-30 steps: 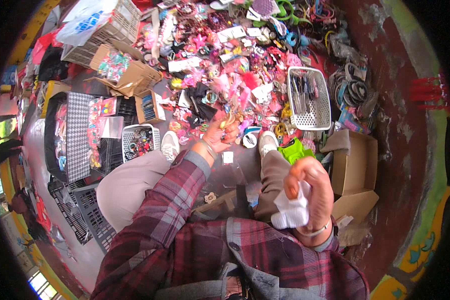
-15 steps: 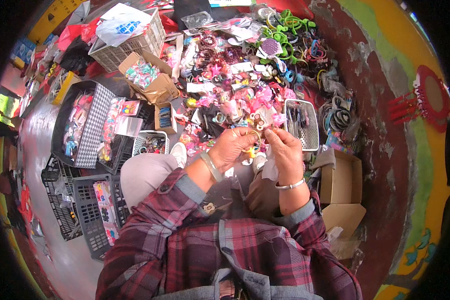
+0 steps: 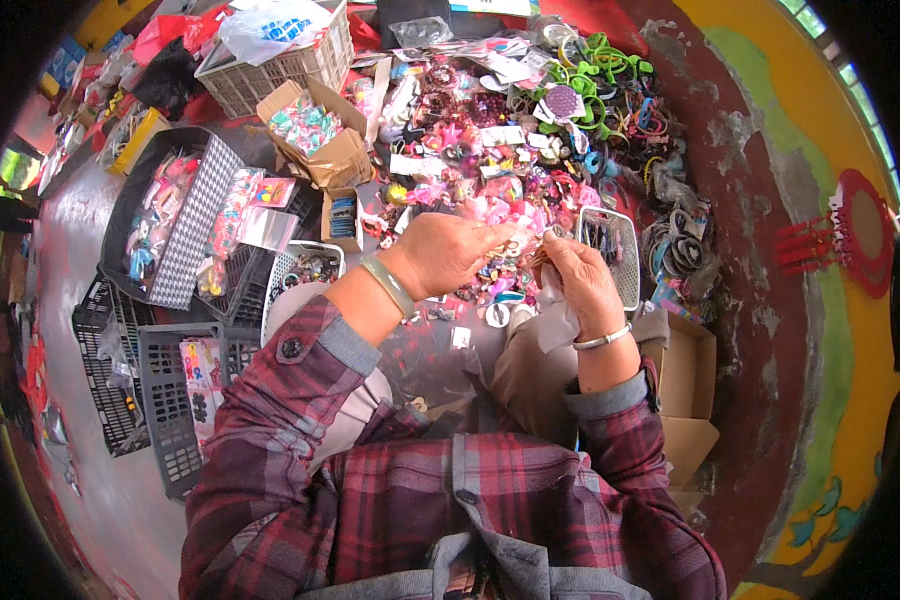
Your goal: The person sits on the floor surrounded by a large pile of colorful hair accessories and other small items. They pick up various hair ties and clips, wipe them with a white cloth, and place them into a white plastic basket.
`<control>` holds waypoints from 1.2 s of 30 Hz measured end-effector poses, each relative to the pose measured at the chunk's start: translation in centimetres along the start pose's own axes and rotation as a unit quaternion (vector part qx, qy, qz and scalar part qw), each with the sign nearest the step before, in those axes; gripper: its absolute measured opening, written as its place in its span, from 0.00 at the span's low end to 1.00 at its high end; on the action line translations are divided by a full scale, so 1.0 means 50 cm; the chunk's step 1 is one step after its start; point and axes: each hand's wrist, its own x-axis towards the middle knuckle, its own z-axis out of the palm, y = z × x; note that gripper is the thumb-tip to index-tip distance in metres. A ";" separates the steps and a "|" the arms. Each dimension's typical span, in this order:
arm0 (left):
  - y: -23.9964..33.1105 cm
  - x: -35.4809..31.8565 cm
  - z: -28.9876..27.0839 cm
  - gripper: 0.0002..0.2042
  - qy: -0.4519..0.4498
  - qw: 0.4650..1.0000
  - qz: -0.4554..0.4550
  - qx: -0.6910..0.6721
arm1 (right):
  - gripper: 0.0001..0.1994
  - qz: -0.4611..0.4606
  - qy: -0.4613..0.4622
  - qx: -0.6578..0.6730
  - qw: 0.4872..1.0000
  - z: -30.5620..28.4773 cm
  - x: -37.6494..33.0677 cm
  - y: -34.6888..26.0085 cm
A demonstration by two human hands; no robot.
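- A small hair ornament (image 3: 518,247), pale and tangled-looking, sits between the 2 hands just above the knees, over the heap of hair accessories (image 3: 490,170); its long axis and heading are too small to tell.
- The left hand (image 3: 448,252) curls closed, fingertips pinching its left side.
- The right hand (image 3: 576,277) pinches the other side and also keeps a crumpled white plastic bag (image 3: 553,322) under its palm.
- Judged: working well here means keeping both pinches close together and steady.
- A white wire basket (image 3: 610,250) lies just right; a cardboard box (image 3: 682,362) nearer.
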 end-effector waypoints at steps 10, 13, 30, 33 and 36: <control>-0.049 -0.011 0.021 0.07 0.039 0.991 -0.021 -0.129 | 0.13 0.084 -0.016 -0.060 0.995 -0.035 0.047 0.014; -0.048 -0.010 0.017 0.09 0.014 0.991 -0.022 -0.128 | 0.13 0.139 0.051 0.043 0.988 -0.037 0.054 0.022; -0.043 0.009 0.052 0.08 -0.091 0.995 0.003 -0.040 | 0.14 -0.161 -0.006 -0.598 0.785 0.031 0.011 -0.001; -0.044 0.007 0.061 0.07 -0.107 0.994 0.028 0.017 | 0.14 -0.203 0.001 -0.665 0.719 0.036 0.005 -0.012; -0.038 0.004 0.066 0.06 -0.081 0.995 0.042 0.028 | 0.13 -0.246 0.014 -0.695 0.676 0.025 0.006 -0.012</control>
